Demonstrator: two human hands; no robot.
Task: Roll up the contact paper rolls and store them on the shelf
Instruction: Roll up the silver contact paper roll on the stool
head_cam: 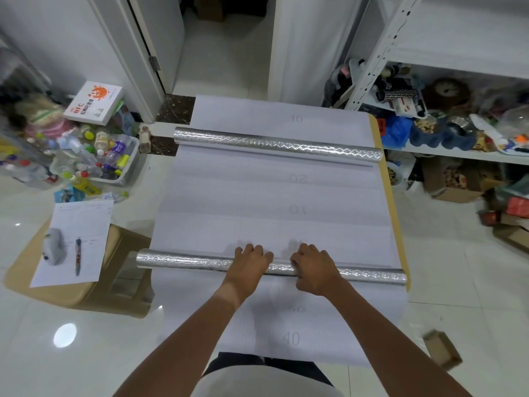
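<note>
Both the left hand [249, 260] and right hand [312, 267] press curled fingers over the near roll [186, 260], a silver embossed tube lying across the table's [396, 213] near edge. Its white backing sheet [272, 219], printed with faint numbers, stretches to the far roll [277, 145] near the far edge.

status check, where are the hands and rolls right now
Left hand and right hand both pressed on near silver roll, sheet still spread. Far roll untouched. Nothing blocking.

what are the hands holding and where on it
Both the left hand and right hand grip the near silver contact paper roll around its middle section, fingers curled over the top.
</note>
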